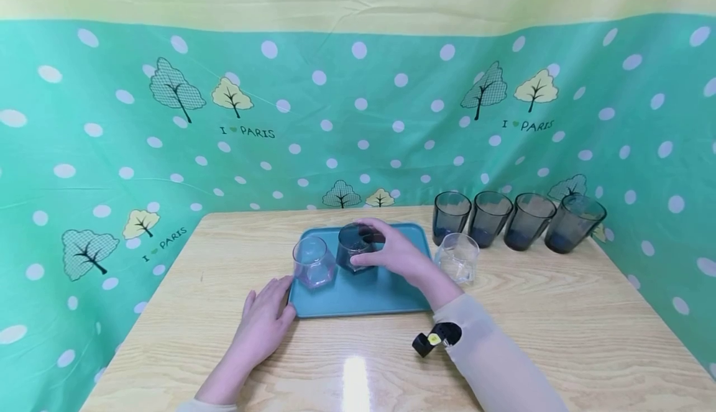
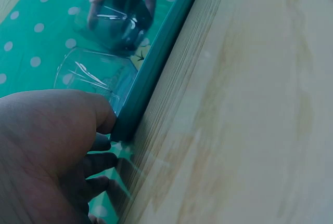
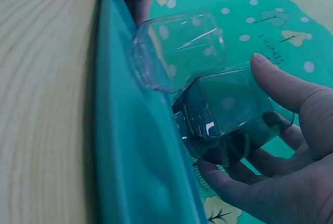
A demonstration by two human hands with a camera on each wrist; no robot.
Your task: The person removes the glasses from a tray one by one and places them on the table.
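A blue-green tray (image 1: 358, 300) lies on the table with a clear faceted glass (image 1: 314, 264) standing at its left side. Right of that glass is a dark grey faceted glass (image 1: 352, 247), which my right hand (image 1: 394, 251) holds between thumb and fingers. In the right wrist view the dark glass (image 3: 223, 115) sits very close to the clear glass (image 3: 177, 52); whether its base touches the tray cannot be told. My left hand (image 1: 263, 319) rests against the tray's left front corner, thumb at the rim, as the left wrist view also shows.
Another clear glass (image 1: 457, 260) stands just right of the tray. Behind it, several tall dark tumblers (image 1: 486, 219) form a row at the back right of the wooden table (image 1: 196, 312). A green dotted cloth (image 1: 358, 126) hangs around the table's back and sides.
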